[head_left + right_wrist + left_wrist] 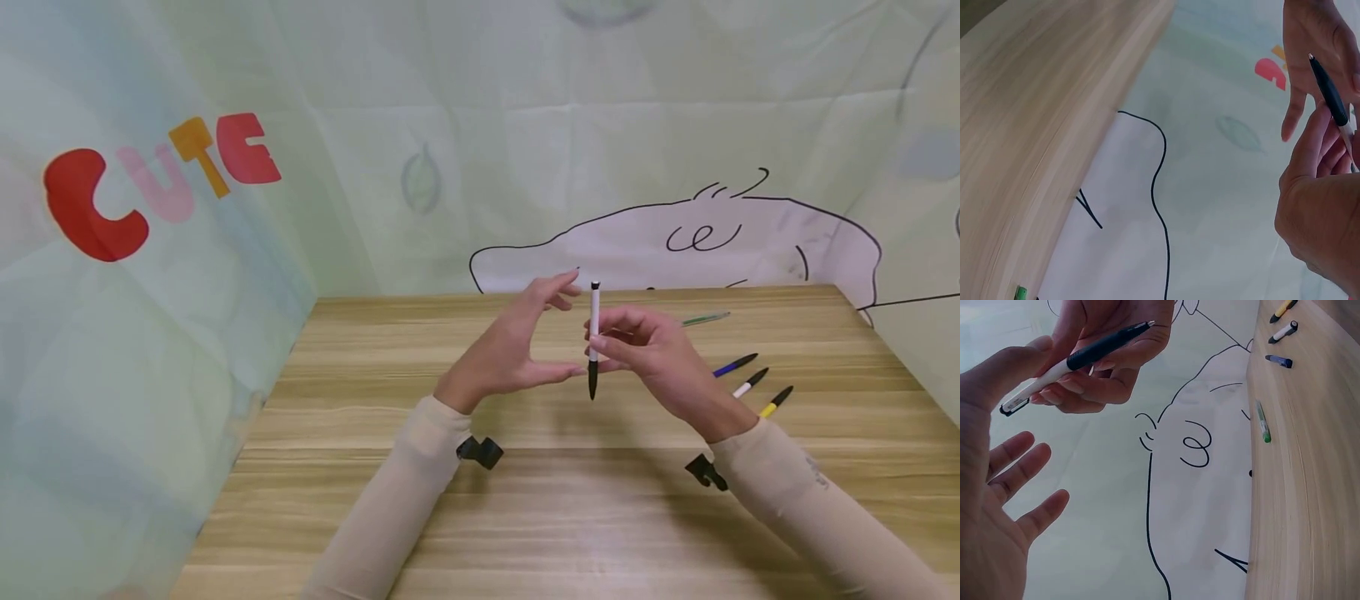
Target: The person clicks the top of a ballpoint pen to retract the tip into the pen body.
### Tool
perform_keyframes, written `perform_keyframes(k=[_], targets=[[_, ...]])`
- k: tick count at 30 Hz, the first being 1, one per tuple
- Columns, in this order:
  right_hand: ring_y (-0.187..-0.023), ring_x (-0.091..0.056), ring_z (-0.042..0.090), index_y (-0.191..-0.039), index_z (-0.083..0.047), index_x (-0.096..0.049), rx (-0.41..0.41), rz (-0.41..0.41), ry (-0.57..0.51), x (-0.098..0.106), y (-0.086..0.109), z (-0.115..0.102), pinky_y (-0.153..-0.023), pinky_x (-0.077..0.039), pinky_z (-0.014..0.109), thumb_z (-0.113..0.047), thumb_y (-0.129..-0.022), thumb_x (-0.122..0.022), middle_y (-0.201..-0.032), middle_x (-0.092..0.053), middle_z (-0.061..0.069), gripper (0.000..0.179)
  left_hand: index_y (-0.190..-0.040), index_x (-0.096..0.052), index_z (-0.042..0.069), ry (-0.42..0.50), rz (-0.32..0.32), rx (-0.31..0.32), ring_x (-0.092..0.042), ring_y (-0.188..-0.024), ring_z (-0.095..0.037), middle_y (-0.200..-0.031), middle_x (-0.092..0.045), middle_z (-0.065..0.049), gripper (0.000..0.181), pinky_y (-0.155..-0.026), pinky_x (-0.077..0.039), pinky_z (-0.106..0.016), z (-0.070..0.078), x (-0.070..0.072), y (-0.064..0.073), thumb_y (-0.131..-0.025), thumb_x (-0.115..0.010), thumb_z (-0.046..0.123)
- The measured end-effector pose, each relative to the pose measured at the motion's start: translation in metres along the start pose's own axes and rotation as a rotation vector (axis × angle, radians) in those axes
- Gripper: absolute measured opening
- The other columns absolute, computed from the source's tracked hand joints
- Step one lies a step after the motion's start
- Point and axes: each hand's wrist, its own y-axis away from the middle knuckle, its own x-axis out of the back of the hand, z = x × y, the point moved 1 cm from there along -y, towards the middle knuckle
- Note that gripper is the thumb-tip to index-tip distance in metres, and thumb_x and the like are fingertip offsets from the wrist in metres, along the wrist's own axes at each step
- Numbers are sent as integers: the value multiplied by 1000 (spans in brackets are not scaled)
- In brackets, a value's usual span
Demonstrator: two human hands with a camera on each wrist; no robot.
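Note:
A pen with a white barrel and a black grip section (595,308) is held upright above the table, its black end down. My right hand (660,362) pinches it between thumb and fingers. The small metal point shows at the black end of the pen (1107,347) in the left wrist view. To the left of the pen, my left hand (502,350) is spread in a wide C, thumb low and fingers high. Its thumb tip comes right up to the pen's lower part, while its fingers stay apart from the barrel.
Behind and beside the right hand, several pens lie on the wooden table (525,517): a green one (707,318), a blue one (737,365), a white one (752,382) and a yellow one (777,401). A printed cloth (375,167) hangs along the table's back and left edges.

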Motion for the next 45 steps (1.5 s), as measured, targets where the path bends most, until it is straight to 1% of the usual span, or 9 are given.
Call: perform_keyframes(k=[6,10,17,21,25,29,35,38,45], targets=[[-96,-66,17,-113,-3,-67,9,-41,-78,-7,0,0,-82,-61,38,-11,-98,-68,-105,-69,3,17,-159,-20,8,-1,-30,-19,-54,-125,-22,-143,-46,-11,109,-111,-43,-30,2,-4,-3,-78,-90,25],[-95,-66,16,-110,-7,-68,1,-54,-93,-10,0,-2,-83,-61,37,-11,-98,-68,-101,-69,2,13,-158,-22,5,-13,-39,-34,-54,-124,-23,-142,-46,-12,107,-112,-42,-29,4,-6,-4,-78,-90,25],[-95,-68,17,-106,-6,-68,-26,-48,-119,-13,-1,-3,-83,-61,38,-10,-97,-69,-100,-71,3,10,-161,-17,7,-41,-32,-30,-56,-122,-23,-141,-45,-11,111,-111,-43,-29,5,-6,-3,-79,-89,27],[-94,-69,16,-106,-6,-68,-32,-38,-147,-14,-2,-2,-81,-62,38,-9,-97,-68,-99,-71,3,10,-159,-19,9,-43,-31,-21,-55,-123,-20,-143,-44,-10,109,-110,-43,-29,5,-6,-2,-79,-89,27],[-92,-69,15,-105,-6,-70,-45,-21,-185,-16,-4,-1,-82,-62,39,-9,-97,-68,-98,-71,2,9,-158,-19,10,-14,-35,2,-55,-123,-19,-145,-44,-10,108,-111,-43,-31,5,-8,-2,-79,-90,26],[-90,-68,13,-103,-10,-72,-62,-3,-222,-18,-4,-3,-83,-61,37,-9,-97,-68,-96,-72,0,7,-159,-14,10,50,-42,31,-54,-125,-22,-147,-42,-11,111,-112,-42,-32,4,-12,-2,-78,-90,21],[-87,-69,12,-101,-11,-73,-65,-9,-253,-18,-5,-4,-82,-61,36,-6,-98,-66,-94,-72,-2,9,-158,-14,11,119,-34,54,-52,-128,-23,-148,-40,-11,112,-113,-42,-34,5,-16,-2,-76,-90,15],[-88,-69,13,-102,-9,-73,-68,-17,-238,-17,-5,-5,-83,-61,37,-6,-98,-67,-95,-72,-1,8,-159,-13,12,119,-35,62,-52,-127,-21,-147,-41,-10,113,-113,-41,-35,5,-15,-1,-77,-90,17],[-94,-69,17,-107,-8,-71,-82,-45,-130,-15,-5,-8,-81,-62,39,-12,-97,-70,-100,-71,4,11,-162,-8,17,97,-28,73,-53,-127,-21,-147,-44,-10,121,-111,-43,-33,6,-12,1,-76,-92,23]])
